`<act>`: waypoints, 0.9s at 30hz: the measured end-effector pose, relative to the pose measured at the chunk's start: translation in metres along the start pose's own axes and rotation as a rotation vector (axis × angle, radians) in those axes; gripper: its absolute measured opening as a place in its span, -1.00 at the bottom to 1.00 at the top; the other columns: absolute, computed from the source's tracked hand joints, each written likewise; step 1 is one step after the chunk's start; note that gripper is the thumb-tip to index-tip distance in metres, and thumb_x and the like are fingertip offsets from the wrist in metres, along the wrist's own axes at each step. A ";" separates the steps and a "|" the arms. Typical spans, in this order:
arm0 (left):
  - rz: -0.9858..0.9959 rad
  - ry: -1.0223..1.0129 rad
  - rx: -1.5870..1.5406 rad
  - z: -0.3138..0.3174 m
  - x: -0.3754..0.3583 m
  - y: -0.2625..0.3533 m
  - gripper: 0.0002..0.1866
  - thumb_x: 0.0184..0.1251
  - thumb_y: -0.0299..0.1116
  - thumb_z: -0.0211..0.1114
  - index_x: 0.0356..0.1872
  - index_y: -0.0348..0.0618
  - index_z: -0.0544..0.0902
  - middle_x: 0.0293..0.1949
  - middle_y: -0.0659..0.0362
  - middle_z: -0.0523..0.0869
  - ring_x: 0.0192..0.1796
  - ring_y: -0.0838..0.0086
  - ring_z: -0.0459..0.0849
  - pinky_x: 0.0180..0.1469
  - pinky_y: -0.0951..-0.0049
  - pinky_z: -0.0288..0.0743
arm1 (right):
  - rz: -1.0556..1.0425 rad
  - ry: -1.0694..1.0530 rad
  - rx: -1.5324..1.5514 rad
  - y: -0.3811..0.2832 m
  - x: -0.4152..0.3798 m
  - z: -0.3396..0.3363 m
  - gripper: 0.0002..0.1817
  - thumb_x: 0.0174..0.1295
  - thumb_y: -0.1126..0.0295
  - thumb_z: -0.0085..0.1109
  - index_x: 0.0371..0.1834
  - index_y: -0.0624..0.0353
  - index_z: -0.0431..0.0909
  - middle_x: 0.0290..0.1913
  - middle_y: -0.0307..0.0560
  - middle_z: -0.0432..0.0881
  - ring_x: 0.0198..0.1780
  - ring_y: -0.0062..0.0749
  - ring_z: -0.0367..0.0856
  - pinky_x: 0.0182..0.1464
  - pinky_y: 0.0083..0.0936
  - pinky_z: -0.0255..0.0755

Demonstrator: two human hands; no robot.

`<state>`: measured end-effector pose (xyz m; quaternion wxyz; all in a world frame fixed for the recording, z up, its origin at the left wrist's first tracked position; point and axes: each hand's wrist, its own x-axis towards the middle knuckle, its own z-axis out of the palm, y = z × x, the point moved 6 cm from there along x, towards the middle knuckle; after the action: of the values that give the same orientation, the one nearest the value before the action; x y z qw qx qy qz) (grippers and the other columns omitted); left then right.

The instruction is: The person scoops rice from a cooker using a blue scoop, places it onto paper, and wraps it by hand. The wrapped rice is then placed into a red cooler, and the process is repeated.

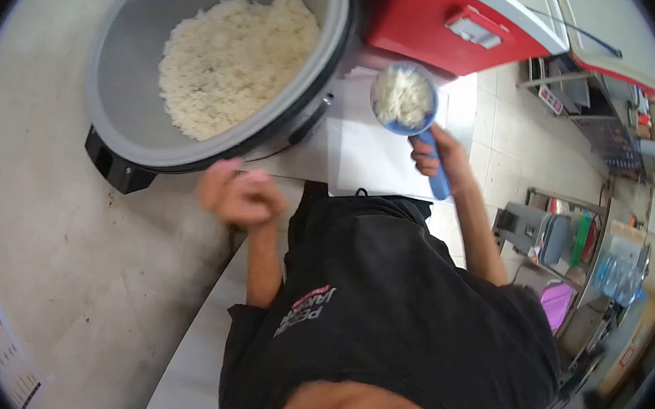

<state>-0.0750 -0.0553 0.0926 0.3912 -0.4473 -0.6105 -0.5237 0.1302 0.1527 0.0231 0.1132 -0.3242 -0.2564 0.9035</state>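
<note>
My right hand [444,160] is closed around the handle of a blue scoop [439,180]. White cooked rice [403,97] fills the scoop's round bowl, which is held over a white sheet-like surface [364,149]. Smeared by motion, my left hand [241,196] is just below the rim of a large rice cooker [132,99]; its fingers look bent, but nothing can be made out in them. Inside the cooker's grey pot lies a big mound of cooked rice [235,61], heaped against one side.
A red cooler box [439,26] with a white lid edge stands beyond the scoop. Left of me is a grey wall-like surface [48,241]. Shelves with bins and a purple item [556,304] are on the right, past a tiled floor [501,119].
</note>
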 end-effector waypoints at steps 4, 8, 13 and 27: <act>0.001 -0.662 -0.262 0.064 -0.085 0.052 -0.71 0.12 -0.50 0.20 -0.08 -0.17 0.54 0.07 0.02 0.53 0.21 0.20 0.47 0.21 0.18 0.29 | 0.072 0.196 0.251 0.082 -0.006 -0.095 -0.75 0.46 0.10 -0.16 -0.18 0.03 0.29 -0.55 -0.38 0.21 -0.64 -0.79 0.12 -0.71 -0.83 0.03; -0.293 -1.205 -0.268 0.103 -0.149 0.040 -0.53 0.25 -0.32 0.18 0.18 -0.27 0.44 0.29 -0.10 0.34 0.38 0.08 0.25 0.38 0.04 0.09 | 0.036 0.226 0.306 0.087 -0.012 -0.103 -0.76 0.50 0.12 -0.30 -0.22 0.00 0.25 -0.51 -0.34 0.22 -0.63 -0.75 0.12 -0.71 -0.79 0.04; -0.306 -1.332 -0.327 0.123 -0.199 0.034 -0.47 0.32 -0.35 0.07 0.31 -0.30 0.29 0.36 -0.14 0.26 0.44 0.04 0.15 0.44 0.03 -0.01 | -0.362 0.471 -0.507 0.039 -0.009 -0.087 -0.59 0.45 0.20 -0.14 0.30 0.05 0.25 -0.53 -0.19 0.38 -0.62 -0.51 0.38 -0.59 -0.62 0.29; -0.126 -1.395 -0.418 0.095 -0.187 0.043 -0.38 0.03 -0.41 0.37 0.19 -0.17 0.40 0.25 0.00 0.38 0.36 0.15 0.30 0.34 0.19 0.22 | -0.842 0.564 -1.264 0.002 -0.004 -0.046 -0.44 0.38 0.27 -0.06 0.39 0.21 0.08 0.10 0.30 0.52 0.05 0.11 0.59 0.06 -0.20 0.44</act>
<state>0.0200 0.0157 -0.0857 -0.2133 -0.7061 -0.6296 -0.2438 0.1626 0.1682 -0.0063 0.2995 -0.4187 -0.7809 0.3538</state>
